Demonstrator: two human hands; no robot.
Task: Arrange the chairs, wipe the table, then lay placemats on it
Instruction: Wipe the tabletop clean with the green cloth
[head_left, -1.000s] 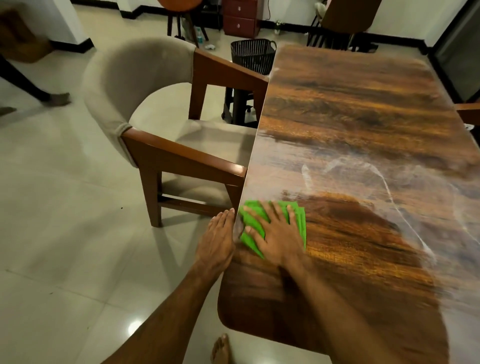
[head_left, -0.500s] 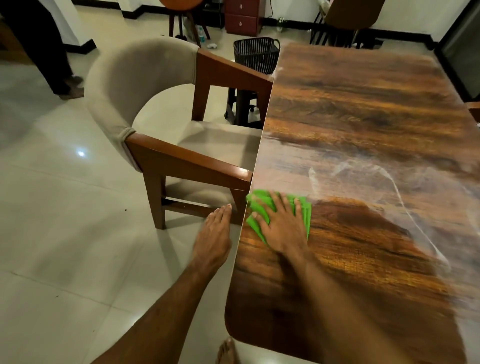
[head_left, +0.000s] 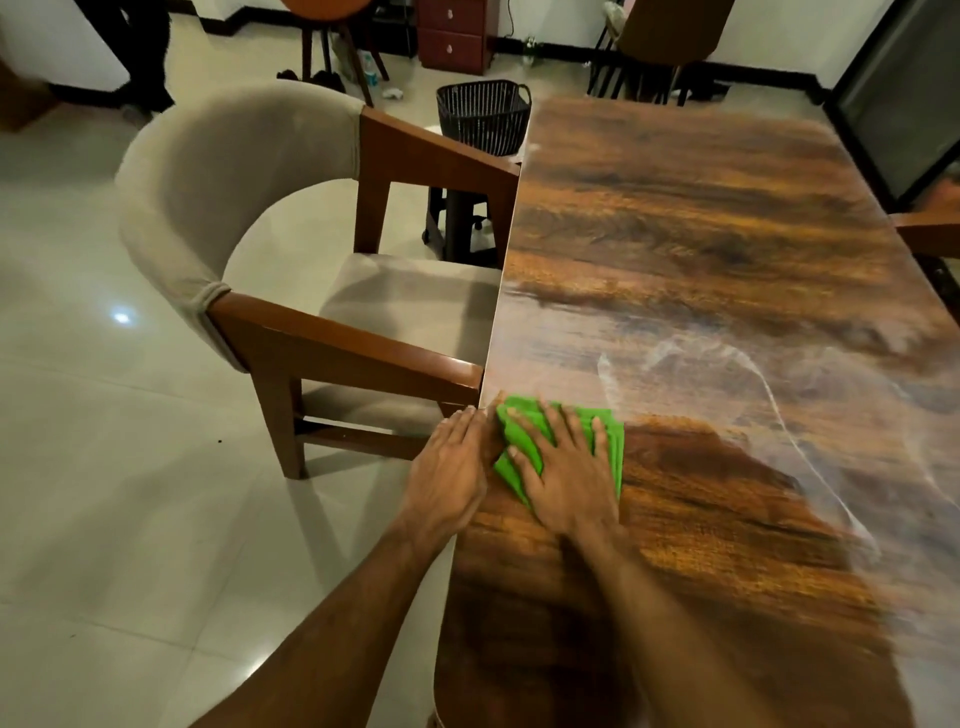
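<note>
A long wooden table (head_left: 701, 218) with a glossy top runs away from me; pale smears cross its middle. A folded green cloth (head_left: 522, 431) lies near the table's left edge. My right hand (head_left: 566, 478) presses flat on the cloth with fingers spread. My left hand (head_left: 449, 478) rests flat at the table's left edge, just left of the cloth. A beige upholstered chair (head_left: 218, 208) with wooden arms stands against the table's left side, its seat partly under the top.
A black slatted basket (head_left: 480, 117) stands beyond the chair. A red drawer unit (head_left: 452, 34) and a stool (head_left: 332, 31) are by the far wall. Another chair (head_left: 670, 31) sits at the table's far end. A person's legs (head_left: 137, 52) stand far left.
My left hand has come back to the table's edge beside the cloth. The right hand stays flat on the cloth, shifted slightly along the left edge. The person at far left has walked.
</note>
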